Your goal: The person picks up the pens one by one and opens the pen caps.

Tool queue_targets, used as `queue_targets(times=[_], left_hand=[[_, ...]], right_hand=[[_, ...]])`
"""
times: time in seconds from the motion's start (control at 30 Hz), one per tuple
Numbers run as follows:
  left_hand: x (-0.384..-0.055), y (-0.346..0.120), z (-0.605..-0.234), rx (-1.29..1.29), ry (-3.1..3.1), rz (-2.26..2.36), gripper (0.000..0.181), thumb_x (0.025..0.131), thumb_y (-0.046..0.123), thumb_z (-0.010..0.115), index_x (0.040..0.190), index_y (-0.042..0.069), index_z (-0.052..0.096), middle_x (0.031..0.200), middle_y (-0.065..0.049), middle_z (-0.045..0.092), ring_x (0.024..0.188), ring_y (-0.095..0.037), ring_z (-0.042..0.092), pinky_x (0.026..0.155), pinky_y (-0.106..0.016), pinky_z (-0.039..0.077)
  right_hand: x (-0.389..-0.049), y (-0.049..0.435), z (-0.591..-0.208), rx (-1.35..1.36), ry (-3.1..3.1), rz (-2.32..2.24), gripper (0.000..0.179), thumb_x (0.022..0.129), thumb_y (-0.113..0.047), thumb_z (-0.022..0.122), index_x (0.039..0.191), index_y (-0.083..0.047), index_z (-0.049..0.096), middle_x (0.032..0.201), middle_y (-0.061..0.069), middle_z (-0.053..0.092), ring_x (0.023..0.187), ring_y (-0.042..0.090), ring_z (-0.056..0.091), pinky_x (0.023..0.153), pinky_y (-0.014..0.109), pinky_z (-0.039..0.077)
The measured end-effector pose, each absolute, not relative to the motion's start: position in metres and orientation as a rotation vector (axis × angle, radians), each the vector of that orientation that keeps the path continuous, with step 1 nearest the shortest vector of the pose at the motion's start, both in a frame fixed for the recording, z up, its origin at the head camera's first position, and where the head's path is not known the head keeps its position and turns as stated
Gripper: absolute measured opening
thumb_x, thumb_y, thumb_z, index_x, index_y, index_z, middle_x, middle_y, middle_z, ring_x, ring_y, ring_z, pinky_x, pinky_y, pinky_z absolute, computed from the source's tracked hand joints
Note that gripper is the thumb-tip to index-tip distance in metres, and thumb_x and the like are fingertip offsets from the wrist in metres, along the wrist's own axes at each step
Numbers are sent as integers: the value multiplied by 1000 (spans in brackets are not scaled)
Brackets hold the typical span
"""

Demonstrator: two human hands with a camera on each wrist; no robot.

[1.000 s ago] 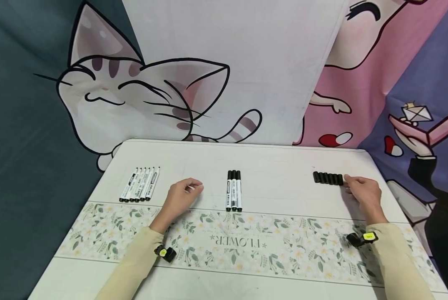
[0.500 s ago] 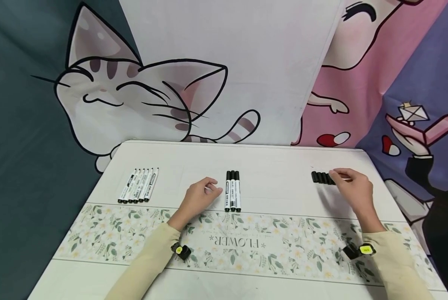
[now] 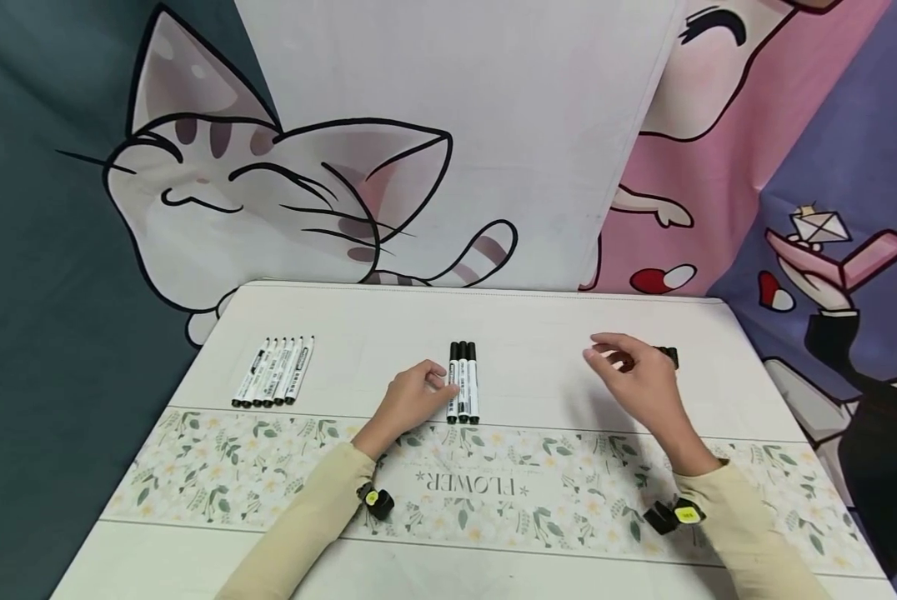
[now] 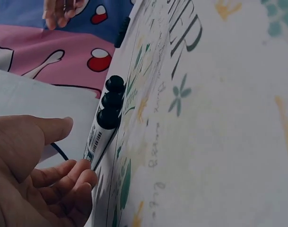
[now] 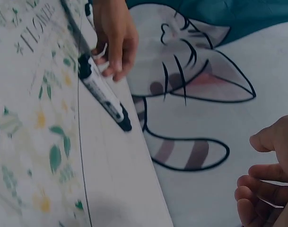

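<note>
Head view: 3 capped markers (image 3: 463, 379) lie at 3 o'clock from the nearer left hand (image 3: 417, 395), long axes running 12 to 6; its relaxed fingers grip nothing, contact unclear. From the right hand (image 3: 638, 379), loosely curved, nothing visibly held, they lie at 9.

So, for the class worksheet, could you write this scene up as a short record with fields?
Table: white with floral print
Uncapped markers: six, lying side by side, left
Capped markers: three, side by side, centre
Black caps: right, partly hidden, count unclear
Left hand: beside capped markers, contact unclear
Right hand: nearest black caps, nothing visibly held
</note>
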State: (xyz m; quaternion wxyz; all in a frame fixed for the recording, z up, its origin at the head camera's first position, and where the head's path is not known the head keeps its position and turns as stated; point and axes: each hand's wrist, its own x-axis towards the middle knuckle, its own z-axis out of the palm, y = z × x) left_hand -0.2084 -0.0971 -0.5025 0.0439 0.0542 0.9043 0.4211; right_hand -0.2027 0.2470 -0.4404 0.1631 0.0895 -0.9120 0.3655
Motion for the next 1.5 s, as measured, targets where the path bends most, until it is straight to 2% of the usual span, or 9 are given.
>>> queue_targets(times=[0.17, 0.47, 0.67, 0.9, 1.07, 1.3, 1.4, 1.5], left_hand=[[-212, -95, -505, 148, 2771, 1254, 41, 92, 40, 76, 120, 11, 68, 99, 0, 71, 89, -20, 66, 82, -41, 53], [-218, -93, -508, 105, 2769, 1187, 44, 88, 40, 81, 118, 10, 68, 99, -1, 69, 82, -17, 62, 77, -37, 53], [-217, -95, -507, 95, 2752, 1156, 46, 88, 40, 81, 119, 8, 69, 96, -2, 68, 80, -17, 60, 76, -37, 52], [-218, -93, -506, 92, 2742, 1130, 42, 91, 35, 77, 117, 4, 70, 83, 0, 68, 69, -14, 60, 68, -34, 51], [-219, -88, -503, 70, 2800, 1046, 40, 89, 32, 78, 112, 1, 71, 89, -7, 73, 75, -18, 66, 74, -37, 56], [-221, -88, -500, -7, 2842, 1019, 31, 88, 26, 74, 105, -1, 73, 93, -14, 73, 69, -18, 65, 69, -37, 58], [-221, -92, -499, -11, 2856, 1038, 29, 89, 25, 72, 103, 1, 76, 91, -11, 74, 68, -16, 63, 69, -36, 57], [-221, -97, -498, 36, 2866, 1065, 21, 89, 23, 69, 94, 5, 78, 78, -4, 71, 63, -14, 58, 65, -32, 51]], right_hand=[[-199, 223, -440, 393, -2615, 1088, 32, 97, -29, 73, 123, -12, 74, 106, 7, 75, 90, 21, 69, 73, 23, 53], [-197, 193, -440, 490, -2646, 1141, 29, 95, -30, 75, 120, -13, 75, 106, 2, 75, 88, 16, 68, 73, 37, 57], [-197, 186, -440, 505, -2661, 1161, 27, 96, -30, 75, 117, -15, 76, 103, 0, 74, 88, 15, 67, 73, 35, 57], [-196, 181, -443, 528, -2675, 1171, 24, 95, -27, 76, 115, -15, 77, 101, -1, 74, 87, 14, 66, 73, 33, 57], [-196, 178, -443, 546, -2675, 1181, 22, 95, -27, 75, 114, -15, 77, 101, -2, 74, 86, 13, 66, 73, 32, 56], [-198, 178, -441, 548, -2667, 1179, 22, 96, -27, 75, 114, -15, 77, 101, -2, 74, 87, 13, 66, 73, 31, 56], [-199, 178, -441, 556, -2661, 1180, 22, 96, -26, 74, 114, -15, 77, 101, -2, 74, 87, 14, 66, 73, 32, 56], [-201, 178, -440, 563, -2658, 1174, 21, 96, -26, 75, 114, -14, 77, 100, -1, 74, 87, 14, 66, 73, 32, 56]])
